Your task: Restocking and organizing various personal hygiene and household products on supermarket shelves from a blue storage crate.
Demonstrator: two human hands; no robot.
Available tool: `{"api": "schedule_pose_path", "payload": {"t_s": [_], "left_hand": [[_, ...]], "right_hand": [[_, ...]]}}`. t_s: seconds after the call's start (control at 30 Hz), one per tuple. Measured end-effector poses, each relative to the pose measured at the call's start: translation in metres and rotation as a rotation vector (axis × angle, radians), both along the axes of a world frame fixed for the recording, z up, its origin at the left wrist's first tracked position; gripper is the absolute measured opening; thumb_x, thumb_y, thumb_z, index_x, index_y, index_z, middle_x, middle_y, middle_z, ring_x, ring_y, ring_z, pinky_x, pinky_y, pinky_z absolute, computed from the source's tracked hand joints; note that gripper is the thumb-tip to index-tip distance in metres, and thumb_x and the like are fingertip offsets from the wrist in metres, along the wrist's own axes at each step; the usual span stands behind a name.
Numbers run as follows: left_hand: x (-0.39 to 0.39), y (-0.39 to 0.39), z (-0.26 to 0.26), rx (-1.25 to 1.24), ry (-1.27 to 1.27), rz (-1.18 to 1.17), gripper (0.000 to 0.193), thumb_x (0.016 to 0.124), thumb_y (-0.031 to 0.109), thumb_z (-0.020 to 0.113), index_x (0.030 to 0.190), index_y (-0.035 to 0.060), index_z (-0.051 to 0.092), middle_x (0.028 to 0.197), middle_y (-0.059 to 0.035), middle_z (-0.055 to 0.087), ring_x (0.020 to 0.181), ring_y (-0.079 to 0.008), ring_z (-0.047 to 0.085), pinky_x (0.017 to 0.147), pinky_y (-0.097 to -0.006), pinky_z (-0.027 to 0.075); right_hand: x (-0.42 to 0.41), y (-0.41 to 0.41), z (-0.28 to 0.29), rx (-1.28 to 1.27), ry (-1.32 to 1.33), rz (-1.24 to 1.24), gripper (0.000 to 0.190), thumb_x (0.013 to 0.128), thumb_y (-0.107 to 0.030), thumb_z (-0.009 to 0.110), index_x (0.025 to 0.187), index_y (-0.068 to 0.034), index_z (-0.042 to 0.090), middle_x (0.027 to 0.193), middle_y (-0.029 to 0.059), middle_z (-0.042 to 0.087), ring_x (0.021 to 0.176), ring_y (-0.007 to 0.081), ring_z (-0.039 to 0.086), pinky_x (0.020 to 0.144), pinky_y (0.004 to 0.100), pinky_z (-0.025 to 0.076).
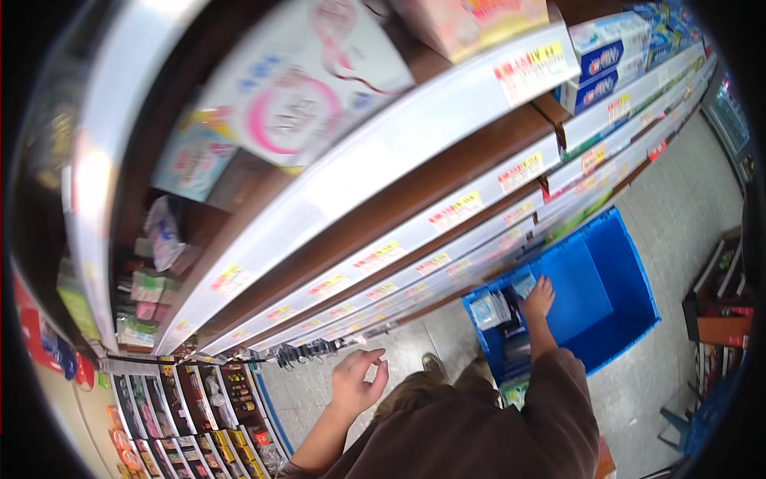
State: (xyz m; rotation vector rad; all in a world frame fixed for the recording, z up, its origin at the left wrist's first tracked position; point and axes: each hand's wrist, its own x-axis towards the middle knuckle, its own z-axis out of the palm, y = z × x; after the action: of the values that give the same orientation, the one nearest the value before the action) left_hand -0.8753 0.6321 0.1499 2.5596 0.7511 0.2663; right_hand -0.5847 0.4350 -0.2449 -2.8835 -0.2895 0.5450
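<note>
A large blue plastic crate [622, 269] stands on the floor beside the shelving, with packets along its left side. My right hand [540, 297] reaches into it and touches a light blue packet [525, 285]; whether the fingers grip it cannot be told. White packets [491, 311] lie to the left of that hand, and green packs [514, 392] are nearer my body. My left hand [359, 380] is raised in front of my lap, thumb and fingers curved with a gap between them, holding nothing.
Long store shelves with price tags [458, 209] run diagonally above the crate. A white and pink package [293, 114] and boxes [598, 72] sit on upper shelves. Another stocked rack [179, 401] is at lower left. A blue stool [676, 428] stands at lower right.
</note>
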Motion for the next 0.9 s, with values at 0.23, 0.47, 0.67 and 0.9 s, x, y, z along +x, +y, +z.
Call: {"api": "schedule_pose_path", "payload": {"t_s": [0.23,0.47,0.67,0.9], "left_hand": [[0.083,0.043,0.174,0.66,-0.605,-0.168,0.045,0.079,0.003,0.07,0.121,-0.0084,0.057,0.107,-0.0215,0.068,0.096,-0.0314,0.067,0.088,-0.0395,0.054],[0.182,0.093,0.253,0.16,-0.5,-0.055,0.078,0.081,0.031,0.083,0.138,-0.0083,0.047,0.133,-0.024,0.058,0.123,-0.0326,0.058,0.102,-0.0418,0.047],[0.208,0.111,0.253,-0.376,-0.533,-0.185,0.078,0.077,0.027,0.086,0.137,-0.007,0.05,0.132,-0.0184,0.06,0.128,-0.0279,0.053,0.111,-0.0365,0.038],[0.195,0.057,0.231,0.561,-0.705,-0.238,0.078,0.067,0.013,0.088,0.134,-0.0039,0.052,0.13,-0.0253,0.06,0.121,-0.0366,0.058,0.105,-0.0421,0.044]], "right_hand": [[-0.039,-0.001,0.133,0.904,-0.303,0.172,0.041,0.076,-0.005,0.072,0.115,-0.002,0.058,0.105,0.0201,0.06,0.097,0.0397,0.06,0.085,0.0454,0.049],[-0.097,0.02,0.189,1.034,-0.325,0.229,0.035,0.076,-0.005,0.073,0.11,-0.005,0.061,0.101,0.0162,0.062,0.09,0.0358,0.062,0.08,0.043,0.051],[-0.121,0.019,0.2,1.058,-0.27,0.23,0.029,0.076,-0.009,0.074,0.103,-0.005,0.064,0.098,0.0167,0.064,0.092,0.0368,0.065,0.08,0.0418,0.053],[-0.125,0.004,0.221,1.153,-0.418,0.145,0.024,0.073,-0.002,0.073,0.096,-0.004,0.064,0.098,0.0168,0.064,0.09,0.0365,0.065,0.077,0.0421,0.053]]}}
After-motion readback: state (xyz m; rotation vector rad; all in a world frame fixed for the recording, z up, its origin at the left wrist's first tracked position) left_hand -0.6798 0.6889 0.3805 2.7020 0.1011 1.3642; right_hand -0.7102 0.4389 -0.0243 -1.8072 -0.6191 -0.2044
